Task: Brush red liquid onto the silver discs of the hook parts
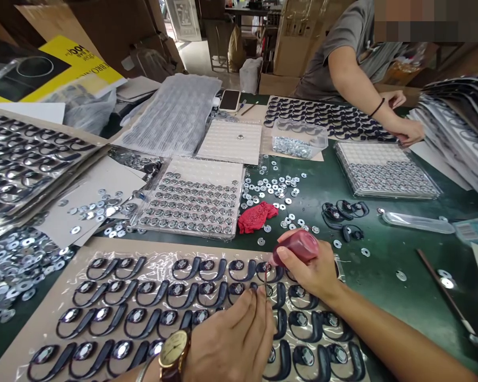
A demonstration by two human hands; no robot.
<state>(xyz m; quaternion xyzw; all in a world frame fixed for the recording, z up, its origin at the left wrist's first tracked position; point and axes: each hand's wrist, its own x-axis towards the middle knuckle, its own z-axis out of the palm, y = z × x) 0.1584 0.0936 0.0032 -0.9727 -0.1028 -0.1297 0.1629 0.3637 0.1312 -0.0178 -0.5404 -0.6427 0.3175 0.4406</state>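
My right hand (318, 270) is wrapped round a small squeeze bottle (297, 247) of red liquid, its nozzle tilted down to the left over one dark ear-hook piece (276, 273). My left hand (235, 329), with a wristwatch (174, 348) on its wrist, lies low over the rows. Its fingers are pressed together, tips close to the nozzle. A thin dark line (266, 275) runs between nozzle and fingertips; what the fingers pinch is unclear. Beneath both hands, rows of ear-hook pieces with round metal centres lie on a clear-film-covered cardboard sheet (158, 265).
Beyond lie a tray of round metal parts (191, 204), a red cloth (257, 217), scattered washers (276, 185) and a clear plastic box (298, 140). Stacked sheets (32, 159) stand at left. Across the table, a co-worker's hand (406, 130) reaches near another tray (386, 170).
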